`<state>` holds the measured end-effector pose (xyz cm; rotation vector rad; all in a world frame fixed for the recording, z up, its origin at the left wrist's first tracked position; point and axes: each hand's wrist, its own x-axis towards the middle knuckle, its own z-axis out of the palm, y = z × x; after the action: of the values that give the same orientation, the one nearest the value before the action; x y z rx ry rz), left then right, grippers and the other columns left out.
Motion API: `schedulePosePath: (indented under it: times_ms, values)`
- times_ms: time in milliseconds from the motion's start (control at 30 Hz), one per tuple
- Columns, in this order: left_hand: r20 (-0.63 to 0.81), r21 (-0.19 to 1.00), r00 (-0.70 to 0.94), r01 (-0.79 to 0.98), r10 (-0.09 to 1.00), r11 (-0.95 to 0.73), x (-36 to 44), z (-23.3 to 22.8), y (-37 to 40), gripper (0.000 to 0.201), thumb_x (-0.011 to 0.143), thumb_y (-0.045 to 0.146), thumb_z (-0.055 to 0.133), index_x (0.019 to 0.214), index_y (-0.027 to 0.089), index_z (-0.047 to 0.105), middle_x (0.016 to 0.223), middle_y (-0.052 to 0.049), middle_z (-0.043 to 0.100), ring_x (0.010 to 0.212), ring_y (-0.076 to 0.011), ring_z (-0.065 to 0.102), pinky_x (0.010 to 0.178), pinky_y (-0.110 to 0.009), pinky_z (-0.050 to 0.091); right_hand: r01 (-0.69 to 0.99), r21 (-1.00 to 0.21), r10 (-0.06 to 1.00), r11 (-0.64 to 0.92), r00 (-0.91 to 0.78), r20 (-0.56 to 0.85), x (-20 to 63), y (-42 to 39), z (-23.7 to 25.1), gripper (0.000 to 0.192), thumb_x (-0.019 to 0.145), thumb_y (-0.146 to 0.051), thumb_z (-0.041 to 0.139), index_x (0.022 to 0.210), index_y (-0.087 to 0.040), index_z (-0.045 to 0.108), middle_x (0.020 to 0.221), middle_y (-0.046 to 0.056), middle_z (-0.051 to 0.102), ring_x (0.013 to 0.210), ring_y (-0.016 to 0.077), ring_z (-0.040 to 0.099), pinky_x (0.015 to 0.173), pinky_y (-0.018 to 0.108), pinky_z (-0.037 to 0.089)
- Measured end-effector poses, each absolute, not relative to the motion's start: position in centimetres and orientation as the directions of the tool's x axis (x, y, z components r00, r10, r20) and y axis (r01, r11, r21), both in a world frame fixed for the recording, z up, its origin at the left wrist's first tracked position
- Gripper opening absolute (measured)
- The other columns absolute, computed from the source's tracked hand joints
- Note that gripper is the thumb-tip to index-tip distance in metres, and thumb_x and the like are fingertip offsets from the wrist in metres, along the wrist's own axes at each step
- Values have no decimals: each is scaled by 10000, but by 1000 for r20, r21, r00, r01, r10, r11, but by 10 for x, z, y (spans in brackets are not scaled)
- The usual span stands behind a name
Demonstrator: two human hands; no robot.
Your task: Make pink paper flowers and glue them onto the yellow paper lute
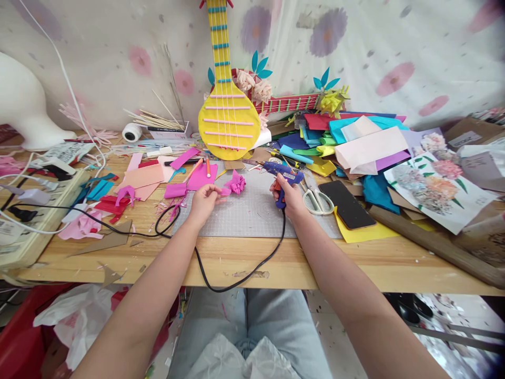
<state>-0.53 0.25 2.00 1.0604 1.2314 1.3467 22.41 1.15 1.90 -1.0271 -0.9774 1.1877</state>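
Note:
My right hand (290, 196) is wrapped round the handle of a blue hot glue gun (282, 173), its nozzle pointing left over the grey cutting mat (260, 223). A black cord runs down from the gun's handle and loops left along the table. My left hand (205, 204) pinches a small piece of magenta paper (224, 191) between thumb and fingers. Just right of that piece, a crumpled magenta paper flower (236, 182) sits on the mat. Magenta paper sheets (203, 178) lie behind my left hand, with an orange stick on them.
A yellow paper lute (229, 123) stands at the back. White-handled scissors (317, 201) and a black phone (347, 204) lie to the right, before a pile of coloured paper (371, 145). A power strip (35, 221) stands at left; a wooden stick (434, 245) lies at right.

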Motion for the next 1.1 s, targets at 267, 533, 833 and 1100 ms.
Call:
schedulePosePath:
  times_ms: [267, 533, 833, 1100]
  values:
    - [4, 990, -90, -143, 996, -16, -7, 17, 4, 192, 623, 95, 622, 795, 143, 551, 799, -38, 682, 900, -203, 665, 699, -318, 563, -249, -965, 992, 83, 112, 57, 225, 11, 20, 441, 636, -599, 668, 602, -179, 538, 586, -10, 586, 405, 44, 419, 371, 199, 324]
    - [2, 994, -101, -111, 995, -14, -14, 19, 6, 204, 664, 243, 678, 801, 149, 560, 808, -42, 666, 809, -179, 671, 622, -274, 559, -192, -979, 990, 65, 135, 39, 226, 11, 22, 465, 637, -635, 635, 608, -186, 516, 597, -6, 589, 404, 47, 417, 372, 201, 329]
    - [73, 979, 15, 191, 997, -75, -28, 52, 44, 173, 581, 245, 734, 679, 151, 627, 672, -24, 599, 614, -121, 558, 506, -230, 515, -262, -963, 990, 66, 135, 31, 226, 11, 25, 446, 605, -595, 689, 598, -177, 533, 568, -17, 579, 389, 41, 418, 357, 196, 309]
    - [-183, 935, 402, 354, 897, 32, -21, 84, 89, 173, 498, 140, 780, 623, 169, 664, 567, -18, 619, 428, -75, 474, 395, -189, 406, -234, -971, 992, 42, 126, 13, 229, 13, 23, 442, 637, -602, 660, 601, -176, 545, 570, -8, 584, 390, 44, 416, 353, 194, 295]
